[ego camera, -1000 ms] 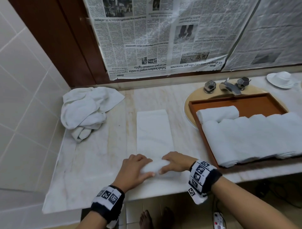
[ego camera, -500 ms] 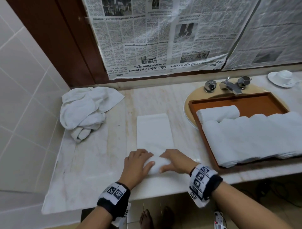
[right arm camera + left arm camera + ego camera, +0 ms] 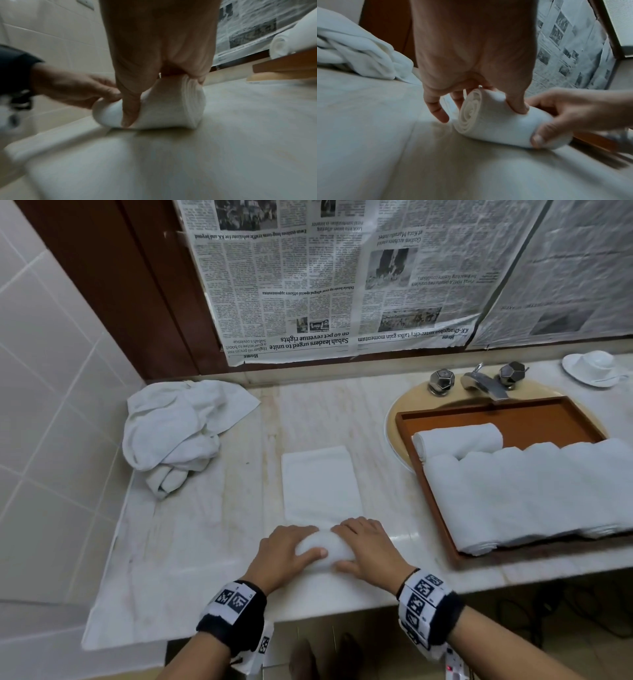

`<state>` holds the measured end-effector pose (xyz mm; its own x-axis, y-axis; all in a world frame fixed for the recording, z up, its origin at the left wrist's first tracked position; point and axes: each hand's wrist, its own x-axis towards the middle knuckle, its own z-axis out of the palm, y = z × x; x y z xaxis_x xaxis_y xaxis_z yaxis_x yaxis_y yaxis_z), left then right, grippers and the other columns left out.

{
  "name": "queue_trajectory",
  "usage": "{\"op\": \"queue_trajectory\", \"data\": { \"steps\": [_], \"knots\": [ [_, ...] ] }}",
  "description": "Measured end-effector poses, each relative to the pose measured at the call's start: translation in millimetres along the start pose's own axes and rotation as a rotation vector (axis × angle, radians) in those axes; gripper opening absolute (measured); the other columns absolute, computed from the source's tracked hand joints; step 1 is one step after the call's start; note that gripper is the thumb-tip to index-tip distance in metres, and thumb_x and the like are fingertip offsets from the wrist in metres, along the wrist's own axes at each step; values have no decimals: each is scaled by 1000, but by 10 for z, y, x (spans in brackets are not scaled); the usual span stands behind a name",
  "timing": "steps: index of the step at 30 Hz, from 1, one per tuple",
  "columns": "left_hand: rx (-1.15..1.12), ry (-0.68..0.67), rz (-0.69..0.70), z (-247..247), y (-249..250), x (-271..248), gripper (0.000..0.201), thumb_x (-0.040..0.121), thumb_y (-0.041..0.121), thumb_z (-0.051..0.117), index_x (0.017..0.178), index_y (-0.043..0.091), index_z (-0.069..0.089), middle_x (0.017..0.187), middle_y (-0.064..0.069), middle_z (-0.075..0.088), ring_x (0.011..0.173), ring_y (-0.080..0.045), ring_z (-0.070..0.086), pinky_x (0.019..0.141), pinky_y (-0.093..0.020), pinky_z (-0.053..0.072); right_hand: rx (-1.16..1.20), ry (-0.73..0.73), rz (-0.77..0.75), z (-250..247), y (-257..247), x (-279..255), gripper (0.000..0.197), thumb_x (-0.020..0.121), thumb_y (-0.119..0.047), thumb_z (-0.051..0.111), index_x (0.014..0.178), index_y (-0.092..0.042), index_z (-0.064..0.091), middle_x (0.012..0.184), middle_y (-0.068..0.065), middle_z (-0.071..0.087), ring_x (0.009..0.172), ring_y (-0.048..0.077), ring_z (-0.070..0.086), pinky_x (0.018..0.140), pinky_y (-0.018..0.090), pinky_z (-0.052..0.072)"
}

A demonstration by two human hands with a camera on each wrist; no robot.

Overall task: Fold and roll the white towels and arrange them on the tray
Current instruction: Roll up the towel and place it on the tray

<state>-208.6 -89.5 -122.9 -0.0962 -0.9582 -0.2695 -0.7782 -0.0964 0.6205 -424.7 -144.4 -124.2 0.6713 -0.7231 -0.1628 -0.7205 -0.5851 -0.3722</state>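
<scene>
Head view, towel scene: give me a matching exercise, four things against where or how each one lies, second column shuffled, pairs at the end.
Things:
1. half-rolled towel
2. crumpled towels
3. rolled towels
4. cup and saucer

Places or states:
A. heaped at the counter's left end by the tiled wall
B. lined up on the brown tray
C. on the counter's far right, behind the tap
D. under both hands, the left hand and right hand gripping it

Pairs: 1-D, 2-A, 3-B, 4-C
</scene>
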Motion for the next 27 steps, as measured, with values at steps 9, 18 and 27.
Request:
{"op": "queue_trajectory", "data": {
  "steps": [9,18,27],
  "knots": [
    [-88,-16,45,-67,-74,-14,59,78,81,55,124,44,62,114,20,66,105,1,58,94,-33,47,471,-314,155,-385,144,208,40,80,-56,74,107,-28,64,103,-11,63,97,10,57,79,23,41],
    [-59,97,3,-78,-23,137,60,87,73,49,126,29,63,120,12,60,107,-8,54,95,-27,43,25,-53,28,-83,127,124,65,83,-57,66,136,-22,52,127,0,54,118,21,46,98,36,38],
    [-52,55,39,-24,-136,42,66,79,72,64,134,35,57,131,16,56,118,-6,51,100,-26,40,263,-153,160,-366,94,235,62,85,-54,68,134,-19,51,127,-1,54,113,21,54,93,32,43]
  ]
}}
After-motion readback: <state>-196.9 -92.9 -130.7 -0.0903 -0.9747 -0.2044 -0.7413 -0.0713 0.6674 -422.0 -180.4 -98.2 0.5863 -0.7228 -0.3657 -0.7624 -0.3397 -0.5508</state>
